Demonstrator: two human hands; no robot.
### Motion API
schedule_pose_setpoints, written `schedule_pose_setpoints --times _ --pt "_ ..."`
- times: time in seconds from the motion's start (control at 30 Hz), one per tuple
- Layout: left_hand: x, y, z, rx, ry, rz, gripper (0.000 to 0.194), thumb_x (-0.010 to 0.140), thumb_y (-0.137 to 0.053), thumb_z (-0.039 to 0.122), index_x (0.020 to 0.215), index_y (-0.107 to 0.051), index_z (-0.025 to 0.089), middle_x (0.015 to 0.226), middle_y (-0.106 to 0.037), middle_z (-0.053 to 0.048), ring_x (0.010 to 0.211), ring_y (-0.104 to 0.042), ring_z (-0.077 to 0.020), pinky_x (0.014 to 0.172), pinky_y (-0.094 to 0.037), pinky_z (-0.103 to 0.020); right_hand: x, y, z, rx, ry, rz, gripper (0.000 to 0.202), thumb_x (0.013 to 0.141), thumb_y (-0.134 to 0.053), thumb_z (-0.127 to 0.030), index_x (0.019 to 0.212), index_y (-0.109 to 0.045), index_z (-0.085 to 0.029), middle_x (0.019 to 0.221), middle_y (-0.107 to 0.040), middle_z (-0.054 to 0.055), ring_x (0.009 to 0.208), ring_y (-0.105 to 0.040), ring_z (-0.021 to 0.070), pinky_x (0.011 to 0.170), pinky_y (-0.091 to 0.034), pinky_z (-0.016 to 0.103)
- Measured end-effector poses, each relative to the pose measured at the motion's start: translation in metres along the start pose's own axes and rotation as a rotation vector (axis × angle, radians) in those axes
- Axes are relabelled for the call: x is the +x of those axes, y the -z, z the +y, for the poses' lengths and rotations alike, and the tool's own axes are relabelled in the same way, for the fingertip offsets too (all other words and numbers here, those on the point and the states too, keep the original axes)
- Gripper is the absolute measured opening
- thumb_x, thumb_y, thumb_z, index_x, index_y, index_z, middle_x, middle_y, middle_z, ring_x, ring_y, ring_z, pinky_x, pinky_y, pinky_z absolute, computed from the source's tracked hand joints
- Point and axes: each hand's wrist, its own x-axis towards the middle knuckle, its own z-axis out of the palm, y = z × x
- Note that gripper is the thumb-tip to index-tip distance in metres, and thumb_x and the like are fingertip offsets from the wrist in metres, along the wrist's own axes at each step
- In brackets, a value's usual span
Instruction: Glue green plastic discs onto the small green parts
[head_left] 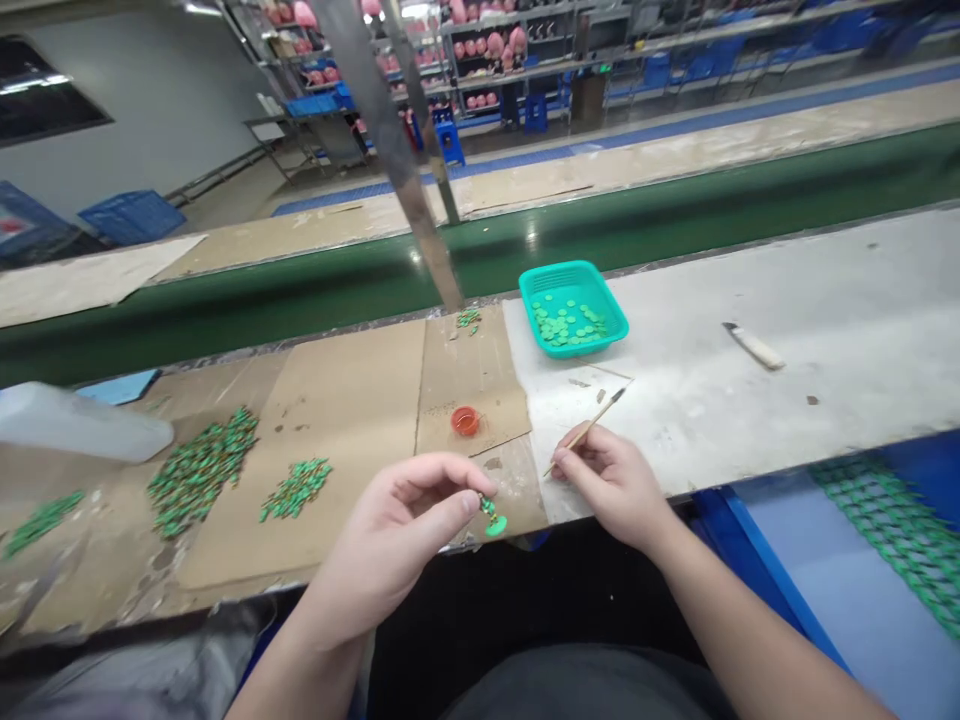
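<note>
My left hand (420, 530) pinches a small green piece (495, 524) with a round flat green base, held over the table's front edge. Between the fingers of my right hand (611, 480) is a thin wooden brush (586, 430), its dark tip pointing up and away to the right. A small red cup (465, 421) stands on cardboard beyond and between my hands. Behind my right hand, a turquoise basket (574, 348) holds several green discs (562, 325).
Piles of small green pieces (202, 470) lie at the left beside a white container (82, 422). A white-handled knife (754, 346) lies on the right. A metal post (405, 180) rises behind the cardboard. Blue trays with green pieces (892, 540) are at the lower right.
</note>
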Motion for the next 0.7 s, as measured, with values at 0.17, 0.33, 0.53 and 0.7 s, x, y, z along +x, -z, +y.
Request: schedule_pose_setpoints --times 0.17,0.33,0.53,0.7 --pt "0.029 -0.019 -0.019 0.331 -0.169 0.065 0.03 0.093 -0.084 0.056 0.091 -0.089 0.026 0.087 -0.086 -0.006 0.074 -0.079 -0.0223 0.066 -0.062 -0.027 -0.011 0.005 -0.003 -0.072 0.083 0.168 0.029 0.107 -0.074 -0.047 0.093 -0.076 -0.022 0.085 -0.083 0.008 0.077 -0.081 0.0234 0.073 -0.065 0.033" --pt "0.087 -0.075 -0.016 0.448 -0.308 -0.095 0.033 0.099 -0.074 0.054 0.096 -0.09 0.026 0.097 -0.089 -0.007 0.082 -0.081 -0.0256 0.073 -0.065 -0.034 -0.052 0.04 -0.011 -0.163 0.113 0.304 0.022 0.108 -0.071 -0.038 0.094 -0.075 -0.023 0.087 -0.082 0.006 0.077 -0.079 0.0225 0.073 -0.063 0.033" --pt "0.174 -0.166 0.004 0.536 -0.389 -0.266 0.027 0.11 -0.078 0.046 0.113 -0.082 0.02 0.115 -0.084 -0.008 0.099 -0.079 -0.0218 0.097 -0.068 -0.043 -0.089 0.074 -0.018 -0.225 0.106 0.336 0.018 0.108 -0.069 -0.031 0.092 -0.073 -0.023 0.088 -0.079 0.004 0.078 -0.076 0.0213 0.074 -0.06 0.032" --pt "0.223 -0.215 0.013 0.606 -0.355 -0.258 0.032 0.113 -0.077 0.046 0.132 -0.077 0.021 0.139 -0.078 -0.011 0.122 -0.077 -0.0266 0.108 -0.068 -0.05 -0.1 0.086 -0.016 -0.243 0.086 0.355 0.018 0.106 -0.067 -0.027 0.089 -0.072 -0.023 0.086 -0.075 0.002 0.077 -0.071 0.0189 0.073 -0.055 0.03"
